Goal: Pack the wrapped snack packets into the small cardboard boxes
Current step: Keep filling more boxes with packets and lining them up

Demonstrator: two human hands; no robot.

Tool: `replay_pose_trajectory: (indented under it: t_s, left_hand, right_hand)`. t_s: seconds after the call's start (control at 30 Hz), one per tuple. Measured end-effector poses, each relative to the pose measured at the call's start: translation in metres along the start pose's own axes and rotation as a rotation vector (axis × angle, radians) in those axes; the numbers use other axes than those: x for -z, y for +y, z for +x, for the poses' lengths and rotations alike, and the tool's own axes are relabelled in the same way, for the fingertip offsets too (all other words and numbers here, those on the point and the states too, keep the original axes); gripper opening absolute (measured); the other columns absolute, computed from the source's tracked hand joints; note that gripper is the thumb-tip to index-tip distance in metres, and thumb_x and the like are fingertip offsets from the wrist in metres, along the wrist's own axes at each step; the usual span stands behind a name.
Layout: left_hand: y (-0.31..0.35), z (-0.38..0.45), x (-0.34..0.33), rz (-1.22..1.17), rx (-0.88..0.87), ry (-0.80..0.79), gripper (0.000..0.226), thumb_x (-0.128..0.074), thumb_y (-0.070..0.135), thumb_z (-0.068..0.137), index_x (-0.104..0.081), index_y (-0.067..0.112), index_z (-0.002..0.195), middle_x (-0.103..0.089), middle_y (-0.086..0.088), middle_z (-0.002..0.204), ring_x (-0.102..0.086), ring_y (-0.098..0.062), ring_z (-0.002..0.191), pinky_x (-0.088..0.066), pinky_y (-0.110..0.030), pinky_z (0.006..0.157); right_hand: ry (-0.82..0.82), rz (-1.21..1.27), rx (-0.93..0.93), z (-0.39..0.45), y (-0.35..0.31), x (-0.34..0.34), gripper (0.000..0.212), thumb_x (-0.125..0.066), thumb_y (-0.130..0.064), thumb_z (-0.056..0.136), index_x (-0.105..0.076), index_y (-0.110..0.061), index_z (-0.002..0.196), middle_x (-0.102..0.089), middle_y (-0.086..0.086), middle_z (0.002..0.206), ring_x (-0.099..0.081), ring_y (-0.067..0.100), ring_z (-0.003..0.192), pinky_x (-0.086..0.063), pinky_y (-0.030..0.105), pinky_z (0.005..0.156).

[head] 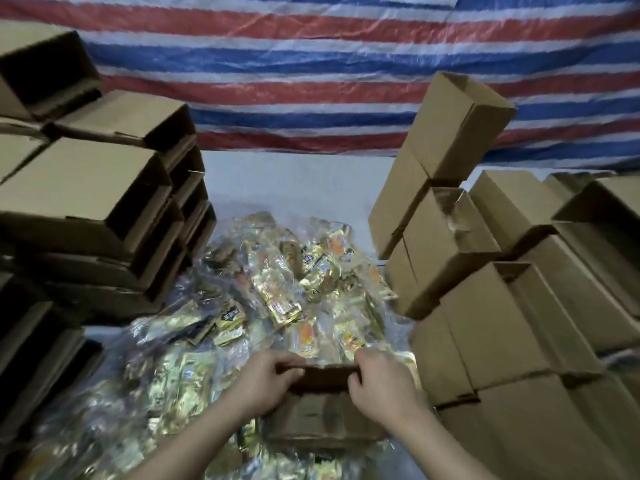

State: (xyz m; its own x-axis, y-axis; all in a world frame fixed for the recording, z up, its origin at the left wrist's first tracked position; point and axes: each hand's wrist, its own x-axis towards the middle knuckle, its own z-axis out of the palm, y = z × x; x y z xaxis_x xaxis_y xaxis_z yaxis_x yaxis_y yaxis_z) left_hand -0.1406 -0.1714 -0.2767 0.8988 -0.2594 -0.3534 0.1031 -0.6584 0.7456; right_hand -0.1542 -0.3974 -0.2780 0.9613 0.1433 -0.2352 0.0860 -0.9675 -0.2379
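A small brown cardboard box (322, 415) lies in front of me on a heap of shiny gold wrapped snack packets (277, 292). My left hand (266, 382) grips the box's far left corner, fingers curled over its upper edge. My right hand (381, 382) grips the far right corner the same way. The box's far end faces the packet heap; its inside is dark and I cannot tell what it holds.
Open empty boxes are stacked on the left (90, 188), mouths facing the heap. Closed boxes are piled on the right (502, 306), one standing tilted on top (457, 123). A red, white and blue striped tarp (311, 81) hangs behind.
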Motion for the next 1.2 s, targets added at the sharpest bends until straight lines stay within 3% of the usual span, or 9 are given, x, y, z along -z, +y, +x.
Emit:
replay_pose_trajectory:
  t_s: [0.07, 0.17, 0.33, 0.53, 0.7, 0.83, 0.9, 1.03, 1.2]
  left_hand:
    - [-0.01, -0.001, -0.013, -0.03, 0.022, -0.006, 0.015, -0.072, 0.023, 0.091, -0.078, 0.026, 0.105, -0.069, 0.02, 0.099, -0.063, 0.001, 0.097, -0.048, -0.019, 0.092]
    - [-0.019, 0.005, -0.021, -0.021, 0.002, -0.01, 0.016, -0.071, 0.025, 0.092, -0.077, 0.027, 0.107, -0.068, 0.02, 0.103, -0.061, 0.001, 0.101, -0.044, -0.012, 0.089]
    - [-0.035, 0.01, -0.036, -0.029, 0.027, 0.023, 0.013, -0.07, 0.025, 0.093, -0.075, 0.024, 0.104, -0.068, 0.017, 0.1, -0.06, 0.002, 0.094, -0.04, -0.003, 0.076]
    - [-0.035, 0.016, -0.037, 0.0, 0.011, -0.031, 0.004, -0.069, 0.027, 0.093, -0.072, 0.029, 0.096, -0.07, 0.015, 0.096, -0.059, 0.003, 0.09, -0.044, -0.009, 0.076]
    - [-0.037, 0.017, -0.032, -0.027, 0.012, -0.051, 0.015, -0.064, 0.047, 0.093, -0.071, 0.034, 0.089, -0.068, 0.017, 0.089, -0.06, 0.006, 0.085, -0.044, -0.011, 0.072]
    - [-0.029, 0.042, -0.006, -0.021, -0.001, 0.096, 0.021, -0.051, 0.045, 0.1, -0.066, 0.035, 0.09, -0.068, 0.012, 0.09, -0.059, 0.001, 0.083, -0.051, -0.027, 0.082]
    - [-0.026, 0.066, 0.013, 0.132, -0.038, 0.178, 0.02, -0.052, 0.037, 0.102, -0.066, 0.029, 0.112, -0.067, 0.01, 0.111, -0.059, -0.004, 0.099, -0.05, -0.029, 0.093]
    - [-0.021, 0.125, 0.048, 0.605, -0.112, 0.239, 0.046, -0.053, 0.026, 0.099, -0.046, 0.019, 0.144, -0.047, -0.001, 0.147, -0.046, -0.02, 0.132, -0.037, -0.037, 0.112]
    - [-0.008, 0.184, 0.078, 1.289, -0.17, 0.023, 0.083, -0.06, 0.017, 0.094, -0.008, 0.019, 0.159, -0.005, -0.009, 0.167, -0.004, -0.031, 0.154, -0.003, -0.049, 0.124]
  right_hand:
    - [-0.017, 0.011, -0.016, -0.007, 0.003, -0.015, 0.009, -0.042, -0.032, 0.085, -0.048, -0.027, 0.089, -0.059, -0.002, 0.096, -0.059, 0.023, 0.095, -0.034, 0.032, 0.063]
    - [-0.027, -0.003, -0.03, -0.007, 0.006, -0.027, 0.029, -0.043, -0.03, 0.09, -0.057, -0.021, 0.114, -0.06, -0.001, 0.106, -0.057, 0.021, 0.101, -0.04, 0.033, 0.066]
    - [-0.064, 0.016, -0.034, -0.005, 0.001, -0.04, 0.031, -0.039, -0.027, 0.095, -0.054, -0.019, 0.121, -0.055, -0.001, 0.118, -0.051, 0.019, 0.11, -0.049, 0.033, 0.084]
    - [-0.061, 0.008, -0.034, -0.003, 0.007, -0.043, 0.034, -0.038, -0.028, 0.094, -0.054, -0.02, 0.123, -0.055, -0.002, 0.119, -0.052, 0.018, 0.107, -0.047, 0.031, 0.083]
    - [-0.042, 0.008, -0.024, -0.003, 0.007, -0.046, 0.059, -0.028, -0.059, 0.089, -0.048, -0.027, 0.135, -0.056, -0.008, 0.124, -0.054, 0.016, 0.111, -0.044, 0.032, 0.094]
    - [0.055, 0.037, -0.007, 0.003, 0.008, -0.032, 0.073, -0.019, -0.074, 0.086, -0.052, -0.031, 0.135, -0.061, -0.012, 0.119, -0.056, 0.013, 0.112, -0.039, 0.033, 0.1]
    - [0.102, 0.046, -0.002, 0.009, 0.009, -0.023, 0.07, -0.019, -0.072, 0.088, -0.055, -0.029, 0.131, -0.063, -0.011, 0.118, -0.057, 0.014, 0.111, -0.041, 0.033, 0.098]
    - [0.117, 0.082, -0.014, 0.028, 0.01, -0.007, 0.067, -0.015, -0.066, 0.087, -0.058, -0.026, 0.118, -0.064, -0.009, 0.104, -0.058, 0.015, 0.098, -0.044, 0.034, 0.086]
    - [0.081, 0.149, -0.013, 0.054, 0.005, 0.002, 0.054, -0.024, -0.059, 0.094, -0.059, -0.022, 0.112, -0.06, -0.007, 0.096, -0.055, 0.014, 0.09, -0.045, 0.034, 0.081]
